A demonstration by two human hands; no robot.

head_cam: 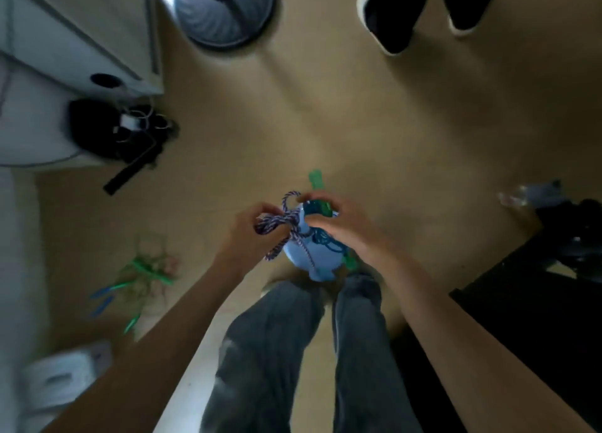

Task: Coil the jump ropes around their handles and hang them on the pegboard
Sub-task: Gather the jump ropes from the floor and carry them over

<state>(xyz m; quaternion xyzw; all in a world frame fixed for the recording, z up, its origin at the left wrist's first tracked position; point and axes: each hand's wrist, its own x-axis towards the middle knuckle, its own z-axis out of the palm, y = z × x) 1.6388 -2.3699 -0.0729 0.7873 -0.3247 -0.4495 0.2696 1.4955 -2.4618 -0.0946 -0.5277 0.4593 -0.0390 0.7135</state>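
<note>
I stand looking down at the floor, holding a jump rope in front of my legs. My right hand grips the green handles, one end poking out above my fingers. My left hand pinches a bunched loop of the purple-and-white braided rope just left of the handles. A rope tail hangs down over a light blue object below my hands. A loose pile of other jump ropes, with green and blue handles, lies on the floor at the lower left. No pegboard is in view.
Another person's dark shoes stand at the top right. A round grey stand base sits at the top. White furniture and tangled black cables fill the left. Dark equipment lies at the right.
</note>
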